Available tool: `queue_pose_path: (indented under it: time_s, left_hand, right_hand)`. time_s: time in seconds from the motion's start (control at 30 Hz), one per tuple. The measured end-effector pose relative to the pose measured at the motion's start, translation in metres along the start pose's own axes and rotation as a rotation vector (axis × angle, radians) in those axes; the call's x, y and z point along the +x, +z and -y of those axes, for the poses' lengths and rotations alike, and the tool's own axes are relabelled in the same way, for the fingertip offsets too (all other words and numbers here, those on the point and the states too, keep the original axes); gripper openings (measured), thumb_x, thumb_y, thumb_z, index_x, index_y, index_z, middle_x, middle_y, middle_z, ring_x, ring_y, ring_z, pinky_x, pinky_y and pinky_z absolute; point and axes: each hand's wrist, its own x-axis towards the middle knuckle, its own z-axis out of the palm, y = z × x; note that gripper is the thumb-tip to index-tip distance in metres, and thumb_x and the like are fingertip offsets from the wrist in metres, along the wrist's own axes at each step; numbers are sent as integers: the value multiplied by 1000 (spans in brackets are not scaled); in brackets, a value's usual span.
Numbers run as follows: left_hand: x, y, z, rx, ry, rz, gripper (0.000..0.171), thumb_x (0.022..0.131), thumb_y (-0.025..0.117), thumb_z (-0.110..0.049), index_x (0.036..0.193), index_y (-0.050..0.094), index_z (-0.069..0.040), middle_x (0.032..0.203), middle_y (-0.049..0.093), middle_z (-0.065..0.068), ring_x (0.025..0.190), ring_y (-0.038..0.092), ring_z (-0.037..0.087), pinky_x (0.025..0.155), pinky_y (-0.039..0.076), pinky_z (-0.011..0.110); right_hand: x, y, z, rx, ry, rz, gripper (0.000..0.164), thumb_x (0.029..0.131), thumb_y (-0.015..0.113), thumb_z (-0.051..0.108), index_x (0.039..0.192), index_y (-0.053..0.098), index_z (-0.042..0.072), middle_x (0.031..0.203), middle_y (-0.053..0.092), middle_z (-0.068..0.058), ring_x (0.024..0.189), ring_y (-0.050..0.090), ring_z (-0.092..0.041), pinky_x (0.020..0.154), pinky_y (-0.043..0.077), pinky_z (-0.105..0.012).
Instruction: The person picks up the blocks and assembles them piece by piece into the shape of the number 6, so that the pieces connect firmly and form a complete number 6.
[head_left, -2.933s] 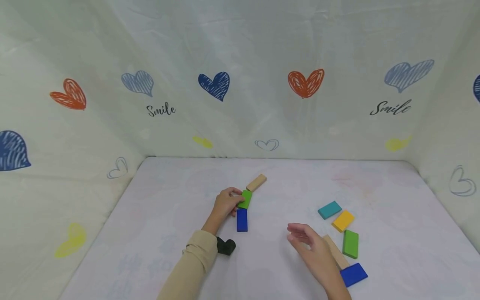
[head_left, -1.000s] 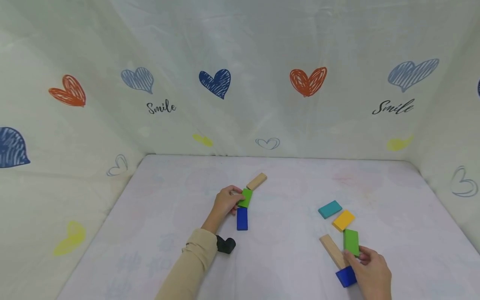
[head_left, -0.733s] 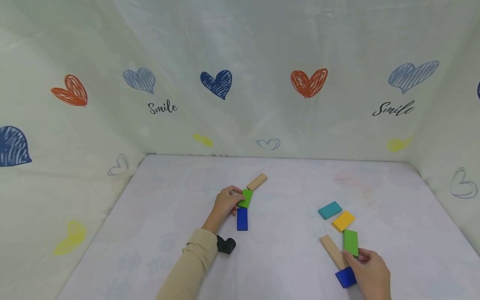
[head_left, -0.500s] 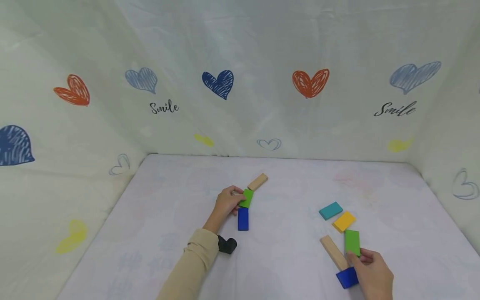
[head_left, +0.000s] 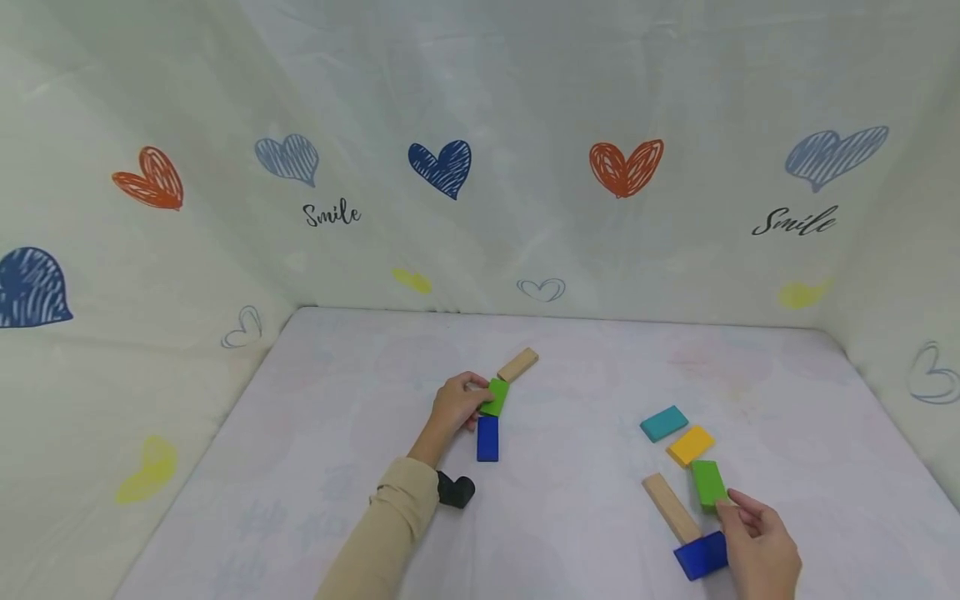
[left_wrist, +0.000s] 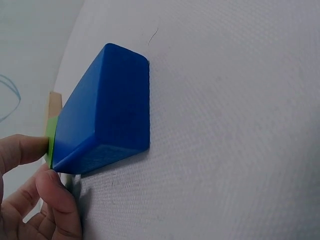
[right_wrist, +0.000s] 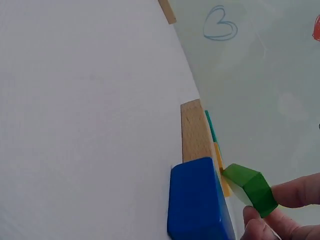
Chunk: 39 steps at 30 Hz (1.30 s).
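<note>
In the head view my left hand (head_left: 456,402) pinches the left green block (head_left: 494,398) between thumb and fingers. That block lies between a blue block (head_left: 487,439) in front and a plain wooden block (head_left: 518,365) behind. The left wrist view has a blue block (left_wrist: 110,105) up close, the green block's end showing past it. On the right, my right hand (head_left: 762,542) pinches the near end of a second green block (head_left: 708,485). The right wrist view shows that green block (right_wrist: 252,187) tilted, beside another blue block (right_wrist: 197,200).
Around the right hand lie a teal block (head_left: 663,424), a yellow block (head_left: 691,446), a wooden block (head_left: 672,507) and a blue block (head_left: 701,556). A black heart-shaped thing (head_left: 456,491) shows beside the left sleeve. A curtain printed with hearts (head_left: 480,233) borders the white table (head_left: 570,533).
My right hand came from mid-table to the right-hand green block and took hold of it. That block has since turned slightly. The right blue block shifted. My left hand stayed on its green block.
</note>
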Motion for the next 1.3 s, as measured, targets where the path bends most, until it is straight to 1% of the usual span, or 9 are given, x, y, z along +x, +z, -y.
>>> queue_pose_path:
  time_s: [0.07,0.13,0.23,0.4,0.6,0.67,0.93,1.17,1.3]
  left_hand:
    - [0,0,0,-1,-9,-1,24,80,66,-15,102,64,-7,62,48,1,40,44,9,35,39,18]
    - [0,0,0,-4,-13,0,24,80,66,-15,102,63,-7,62,48,2,40,44,9,35,39,18]
    - [0,1,0,-10,-14,4,24,80,66,-15,102,64,-8,61,48,2,40,44,9,35,40,19]
    - [1,1,0,-8,-8,-2,24,79,67,-15,102,64,-8,60,48,1,39,44,9,34,39,19]
    - [-1,1,-1,-6,4,1,24,80,66,-16,102,63,-7,61,48,1,39,43,9,34,39,18]
    - [-1,0,-1,-5,4,2,23,80,66,-16,102,63,-7,61,48,1,39,43,9,34,39,18]
    - [-1,0,-2,-8,7,3,24,80,66,-15,103,64,-7,59,48,0,40,43,8,35,38,18]
    - [-1,-1,0,-17,8,3,23,80,66,-15,102,64,-7,57,47,0,39,42,8,34,38,18]
    - [-1,-1,1,-23,11,7,23,80,66,-15,102,64,-7,56,47,-1,38,42,8,34,38,18]
  right_hand:
    - [2,3,-2,37,-3,0,44,93,50,31,128,51,4,101,58,-13,78,52,-14,53,38,-15]
    - [4,8,-5,68,-10,-8,43,93,51,33,127,53,7,96,61,-6,69,52,-3,51,41,-11]
    - [1,15,-4,131,-34,35,42,92,53,34,125,54,9,91,61,2,63,53,4,54,46,-11]
    - [-14,28,8,164,-55,179,40,91,56,36,123,55,12,86,63,5,66,58,-3,57,50,-15]
    - [-57,26,37,206,-130,439,38,92,54,24,125,51,5,84,62,1,69,58,-7,63,51,-17]
    - [-72,27,46,218,-157,504,36,93,53,19,125,51,3,84,61,-1,68,58,-8,64,52,-18]
    - [-105,47,59,238,-223,631,31,91,55,13,118,54,-2,79,61,-5,66,58,-13,60,52,-22]
    - [-120,64,65,269,-301,742,31,89,57,13,114,56,-5,73,61,-5,60,59,-14,57,51,-22]
    - [-125,72,69,263,-349,774,32,88,58,13,113,57,-6,72,61,-4,58,58,-13,55,50,-22]
